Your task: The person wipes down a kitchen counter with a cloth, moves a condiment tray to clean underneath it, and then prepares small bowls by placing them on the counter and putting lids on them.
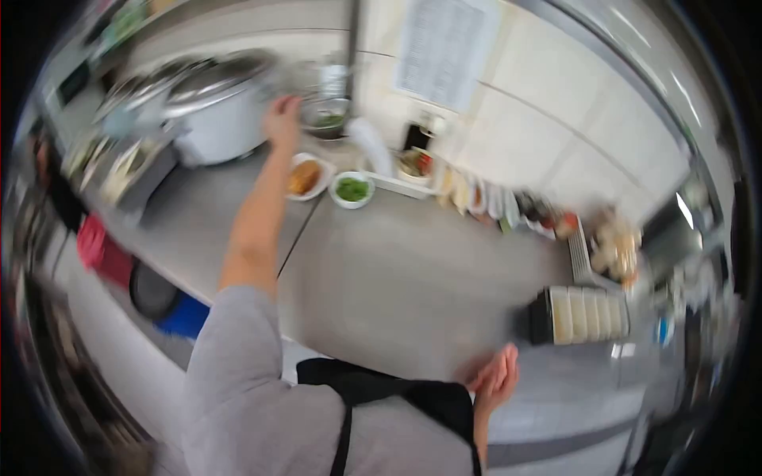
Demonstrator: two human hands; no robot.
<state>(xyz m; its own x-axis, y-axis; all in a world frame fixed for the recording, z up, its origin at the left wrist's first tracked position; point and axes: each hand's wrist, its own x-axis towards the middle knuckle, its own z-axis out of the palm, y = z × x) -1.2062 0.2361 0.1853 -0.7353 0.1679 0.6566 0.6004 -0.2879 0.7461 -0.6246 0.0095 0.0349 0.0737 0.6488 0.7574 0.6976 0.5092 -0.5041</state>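
My left hand (283, 120) is stretched out to the back of the counter, beside a metal bowl (325, 115) with something green in it. Its fingers are smeared by motion, so I cannot tell whether they hold anything. Below that hand, a white dish (321, 181) carries a browned piece of food (304, 176). Right of the dish stands a white bowl (352, 203) of chopped green herbs (352, 189). Near the front edge of the counter, my right hand (496, 377) hangs loosely with fingers slightly bent and nothing visible in them.
Large lidded pots (214, 119) stand at the back left. Along the wall run a white tray (397, 186) with bottles and a row of small containers (492, 200). At right are a black-sided box with pale compartments (587, 316) and a white basket (583, 254).
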